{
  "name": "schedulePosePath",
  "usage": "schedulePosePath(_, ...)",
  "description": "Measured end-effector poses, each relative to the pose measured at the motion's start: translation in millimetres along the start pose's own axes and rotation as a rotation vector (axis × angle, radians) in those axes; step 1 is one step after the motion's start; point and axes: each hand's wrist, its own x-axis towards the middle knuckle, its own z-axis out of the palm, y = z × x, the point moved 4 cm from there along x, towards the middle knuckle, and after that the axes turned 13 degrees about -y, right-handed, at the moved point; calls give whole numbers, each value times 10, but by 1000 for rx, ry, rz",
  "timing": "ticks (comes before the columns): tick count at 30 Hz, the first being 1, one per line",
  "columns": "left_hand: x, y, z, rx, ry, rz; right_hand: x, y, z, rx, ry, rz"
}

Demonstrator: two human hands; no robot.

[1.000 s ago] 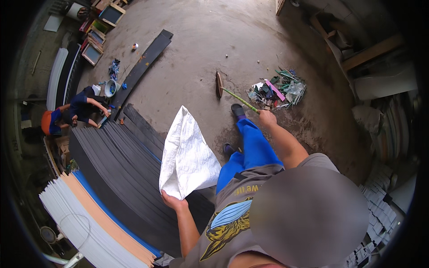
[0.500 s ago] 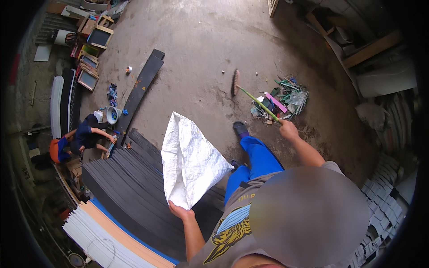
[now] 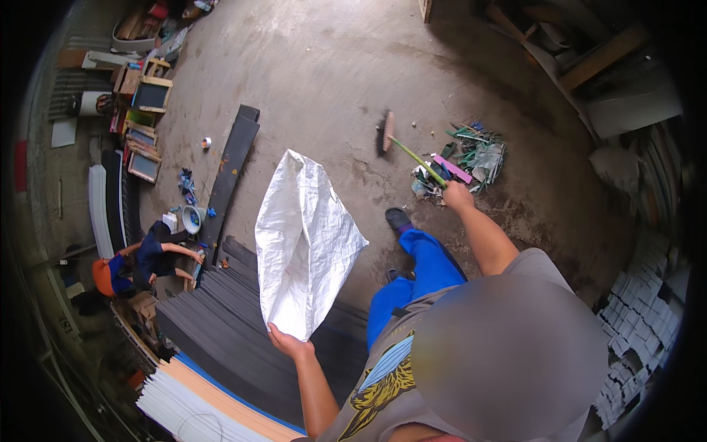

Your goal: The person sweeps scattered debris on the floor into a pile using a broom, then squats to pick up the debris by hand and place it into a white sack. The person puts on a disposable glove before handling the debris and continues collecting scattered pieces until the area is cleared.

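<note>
My left hand [image 3: 290, 343] grips the lower edge of a white woven sack [image 3: 305, 247], which hangs with its mouth partly spread. Closed round the green handle of a push broom [image 3: 420, 161] is my right hand [image 3: 458, 196]. The broom's bristled head [image 3: 387, 132] is out ahead of me, tilted and slightly blurred. Beyond my right hand lies a heap of scraps [image 3: 475, 158]: green strips, clear plastic and a pink piece on the concrete floor.
Long dark strips [image 3: 243, 317] are stacked at left, beside white and peach sheets [image 3: 199, 398]. Two people [image 3: 158, 254] crouch farther left near a white bucket [image 3: 193, 219]. Wooden frames [image 3: 151, 96] line the far left. White stacked pieces [image 3: 641, 324] stand at right.
The sack has swung up and a little left, its mouth spread wider. My right hand and the broom have shifted slightly left. The view has turned a little.
</note>
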Motion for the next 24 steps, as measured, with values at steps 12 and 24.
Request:
schedulePosePath(12, 354, 359, 783, 77, -216, 40, -309, 803, 259, 182, 56, -3)
schedulePosePath(24, 521, 413, 1067, 34, -394, -34, -672, 1355, 234, 375, 82, 165)
